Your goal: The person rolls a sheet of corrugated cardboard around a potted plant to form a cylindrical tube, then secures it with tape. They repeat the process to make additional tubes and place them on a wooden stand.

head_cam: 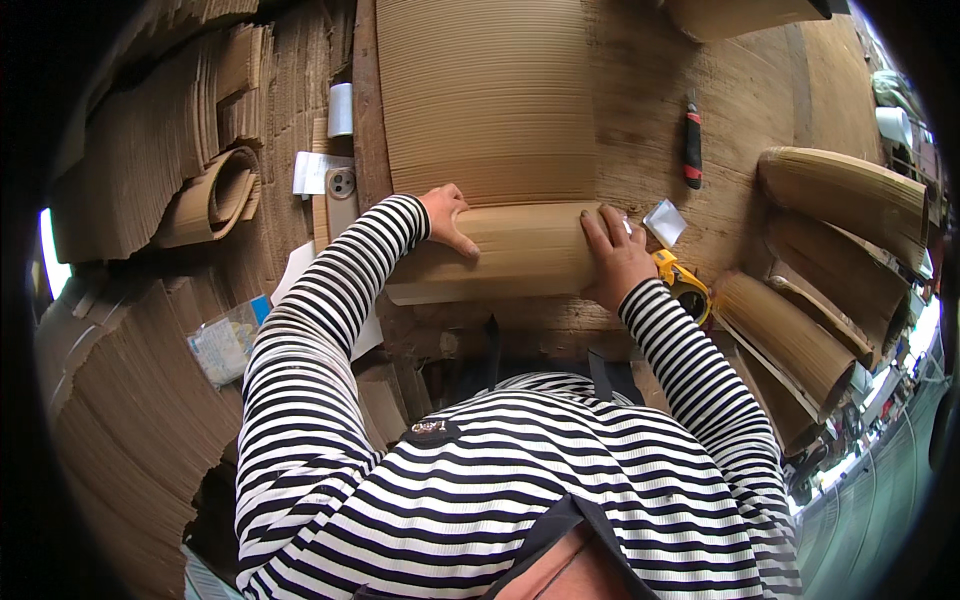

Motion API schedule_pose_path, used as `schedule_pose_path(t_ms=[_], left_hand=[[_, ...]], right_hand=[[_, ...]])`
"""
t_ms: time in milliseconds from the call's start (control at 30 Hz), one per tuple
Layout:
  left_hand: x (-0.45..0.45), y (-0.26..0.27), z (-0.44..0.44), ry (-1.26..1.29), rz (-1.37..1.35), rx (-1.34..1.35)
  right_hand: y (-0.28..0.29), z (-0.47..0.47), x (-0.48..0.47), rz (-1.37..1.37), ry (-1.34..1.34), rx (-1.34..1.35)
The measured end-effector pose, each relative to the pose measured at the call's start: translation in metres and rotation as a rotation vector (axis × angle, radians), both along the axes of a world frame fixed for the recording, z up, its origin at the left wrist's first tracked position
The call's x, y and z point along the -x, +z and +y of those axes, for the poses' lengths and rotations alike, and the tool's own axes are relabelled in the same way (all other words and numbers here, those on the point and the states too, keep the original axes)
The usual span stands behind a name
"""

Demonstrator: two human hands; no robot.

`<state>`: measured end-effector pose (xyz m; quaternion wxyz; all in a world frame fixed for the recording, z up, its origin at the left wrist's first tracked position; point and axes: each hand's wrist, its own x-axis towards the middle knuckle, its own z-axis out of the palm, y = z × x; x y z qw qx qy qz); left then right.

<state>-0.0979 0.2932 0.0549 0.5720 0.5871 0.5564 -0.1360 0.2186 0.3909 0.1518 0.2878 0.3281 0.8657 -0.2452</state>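
Note:
A corrugated cardboard sheet (487, 105) lies on the wooden tabletop, its ridged face up. The near end is curled over into a cardboard roll (525, 244) in front of me. My left hand (448, 217) grips the left end of this roll, thumb laid across the top. At the other end, my right hand (619, 251) has its fingers over the roll's top edge; its thumb is mostly hidden. A yellow tape measure (684, 289) sits just right of my right wrist, and a small clear plastic piece (665, 223) lies beyond it.
A black and red utility knife (693, 146) lies to the right. Several finished-looking cardboard rolls (840, 202) line the right edge, another roll (742, 16) the far side. Stacked cardboard (142, 142), a phone (342, 195), papers (311, 172) and a white spool (340, 109) are at left.

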Motion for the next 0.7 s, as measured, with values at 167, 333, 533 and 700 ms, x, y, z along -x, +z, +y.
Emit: schedule_pose_path(t_ms=[167,333,533,700], left_hand=[[-0.006,0.002,0.014,0.141,-0.120,-0.004],[-0.101,0.054,0.042,0.011,0.122,-0.468],[-0.120,0.065,0.107,-0.028,0.125,-0.330],[-0.089,0.052,0.140,0.079,-0.082,-0.039]], right_hand=[[0.002,0.027,0.020,-0.099,0.002,0.093],[-0.019,0.067,0.036,-0.117,0.044,0.217],[-0.056,0.130,0.065,-0.233,-0.003,0.622],[-0.089,0.087,-0.004,0.328,-0.571,0.265]])
